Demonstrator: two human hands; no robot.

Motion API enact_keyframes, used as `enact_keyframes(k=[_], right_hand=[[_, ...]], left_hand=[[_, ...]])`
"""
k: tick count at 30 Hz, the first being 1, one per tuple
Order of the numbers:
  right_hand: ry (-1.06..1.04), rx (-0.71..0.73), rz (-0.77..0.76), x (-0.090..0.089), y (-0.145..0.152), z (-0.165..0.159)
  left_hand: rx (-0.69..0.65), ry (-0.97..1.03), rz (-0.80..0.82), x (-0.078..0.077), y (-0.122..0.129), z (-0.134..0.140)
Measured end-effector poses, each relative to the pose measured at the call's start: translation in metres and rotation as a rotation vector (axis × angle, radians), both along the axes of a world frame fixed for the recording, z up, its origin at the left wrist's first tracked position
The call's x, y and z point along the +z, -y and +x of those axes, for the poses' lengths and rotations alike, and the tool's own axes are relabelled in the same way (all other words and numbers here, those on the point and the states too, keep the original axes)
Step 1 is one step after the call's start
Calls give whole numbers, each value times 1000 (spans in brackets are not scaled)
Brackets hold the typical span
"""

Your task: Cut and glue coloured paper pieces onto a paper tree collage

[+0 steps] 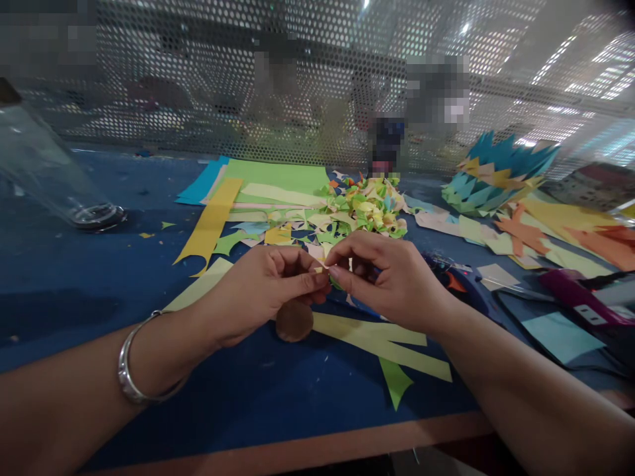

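Above the middle of the blue table, my left hand (pixel 268 281) and my right hand (pixel 384 271) meet fingertip to fingertip. Both pinch a small pale piece of paper (pixel 323 265), mostly hidden by the fingers. Just below my left hand is a round brown disc (pixel 294 322). Pale yellow paper strips (pixel 391 340) lie under and in front of my hands, with a green paper offcut (pixel 395 385) beside them. Beyond my fingers rises a heap of small curled paper bits (pixel 370 208), mostly green, yellow and cream.
A clear glass bottle or jar (pixel 59 165) stands at left. Green paper sheets (pixel 278 173) and a yellow strip (pixel 211 221) lie behind my hands. At right are a blue zigzag paper piece (pixel 501 172), orange scraps (pixel 523 231), a purple device (pixel 583 297) and black cables. A perforated metal screen (pixel 317 92) closes the back.
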State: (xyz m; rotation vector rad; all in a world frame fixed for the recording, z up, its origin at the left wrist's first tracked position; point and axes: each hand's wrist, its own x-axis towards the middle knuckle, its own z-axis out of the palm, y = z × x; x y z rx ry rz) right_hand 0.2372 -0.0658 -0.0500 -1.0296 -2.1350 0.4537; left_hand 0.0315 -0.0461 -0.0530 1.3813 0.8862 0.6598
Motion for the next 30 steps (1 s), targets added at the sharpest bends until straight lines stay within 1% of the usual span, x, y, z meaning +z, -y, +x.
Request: enact_keyframes(k=[6, 19, 24, 26, 30], right_hand=[[-7, 37, -5, 1, 1, 0], [1, 77, 59, -1, 0, -1], [21, 84, 83, 0, 0, -1], [34, 81, 95, 0, 1, -1], [45, 77, 114, 0, 0, -1]], left_hand=[[-10, 27, -66, -3, 0, -1], [32, 6, -100, 1, 0, 0], [20, -2, -125, 4, 0, 1], [11, -5, -123, 4, -1, 1], [20, -10, -65, 2, -2, 0]])
